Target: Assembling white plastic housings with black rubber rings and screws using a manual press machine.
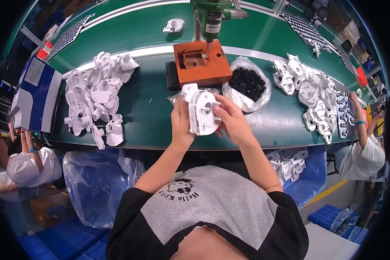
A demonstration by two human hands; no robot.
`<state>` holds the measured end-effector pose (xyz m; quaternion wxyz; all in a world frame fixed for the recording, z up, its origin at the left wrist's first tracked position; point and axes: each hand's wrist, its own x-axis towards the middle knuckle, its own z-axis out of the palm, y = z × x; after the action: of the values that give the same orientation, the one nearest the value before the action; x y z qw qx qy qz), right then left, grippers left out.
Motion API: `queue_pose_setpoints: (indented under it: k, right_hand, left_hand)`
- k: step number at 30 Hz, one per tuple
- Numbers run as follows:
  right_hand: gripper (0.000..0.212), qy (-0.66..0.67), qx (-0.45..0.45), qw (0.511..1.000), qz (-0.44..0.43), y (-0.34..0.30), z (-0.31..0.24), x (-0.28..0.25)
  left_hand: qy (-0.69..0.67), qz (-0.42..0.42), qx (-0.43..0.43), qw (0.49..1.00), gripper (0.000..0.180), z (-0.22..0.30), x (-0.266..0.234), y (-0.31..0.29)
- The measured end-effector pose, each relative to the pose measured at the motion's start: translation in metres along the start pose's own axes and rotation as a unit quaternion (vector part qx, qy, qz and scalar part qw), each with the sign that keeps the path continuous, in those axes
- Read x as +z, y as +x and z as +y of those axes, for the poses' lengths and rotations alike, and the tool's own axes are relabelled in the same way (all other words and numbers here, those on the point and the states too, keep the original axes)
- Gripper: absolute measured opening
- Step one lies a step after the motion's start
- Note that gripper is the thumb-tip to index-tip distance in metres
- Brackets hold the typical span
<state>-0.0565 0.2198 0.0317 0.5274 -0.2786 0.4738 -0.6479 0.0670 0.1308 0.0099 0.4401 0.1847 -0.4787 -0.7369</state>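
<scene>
A white moulded plastic housing with a rounded end and short projecting posts (206, 113) is held up in front of the person's chest, over the near edge of the dark green worktable (149, 121). The left hand (183, 123) grips its left side. The right hand (235, 123) is closed around its right side, the thumb near the posts and the fingers partly hidden behind.

Just beyond the housing sits an orange block-shaped fixture with a recessed cavity (223, 71), beneath a green machine head with a downward-pointing spindle (210, 19). To the right of the fixture, a clear plastic bag with its rim rolled open (266, 93) holds a pile of small black parts (248, 84).

Farther left on the table lies a large heap of white plastic parts (93, 93), with a blue and white box (47, 93) beyond its left side. On the right is a second spread of white plastic parts (310, 91). At the far side, a single white part (174, 26) lies on a green conveyor-like surface (130, 32).

Below the table's near edge on the right, a blue bin (314, 173) contains more white parts (290, 167).
</scene>
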Motion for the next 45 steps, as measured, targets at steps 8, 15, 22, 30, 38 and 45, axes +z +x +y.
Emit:
queue_pose_setpoints:
  k: [8,15,22,30,38,45]
  right_hand:
    - [0.041,0.054,0.043,0.996,0.060,-0.002,-0.001,-0.003]
    - [0.034,-0.037,0.007,0.998,0.056,-0.004,0.007,-0.001]
    - [0.017,-0.064,-0.031,0.997,0.012,0.001,0.011,-0.026]
    - [0.027,-0.308,-0.176,0.929,0.104,0.025,-0.015,-0.070]
    - [0.013,-0.583,-0.126,0.726,0.344,0.039,-0.016,-0.144]
    - [0.023,-0.515,-0.221,0.756,0.338,0.041,-0.022,-0.152]
  left_hand:
    - [0.040,0.032,-0.018,0.999,0.041,-0.003,0.011,-0.002]
    - [0.014,0.020,-0.073,0.997,0.034,0.000,0.008,-0.001]
    - [0.125,0.004,-0.138,0.983,0.021,0.010,-0.024,0.013]
    - [0.270,-0.091,0.050,0.957,0.014,0.028,-0.008,0.032]
    - [0.729,-0.139,0.301,0.599,0.013,0.022,-0.014,0.130]
    - [0.723,-0.150,0.365,0.567,0.018,-0.002,-0.018,0.145]
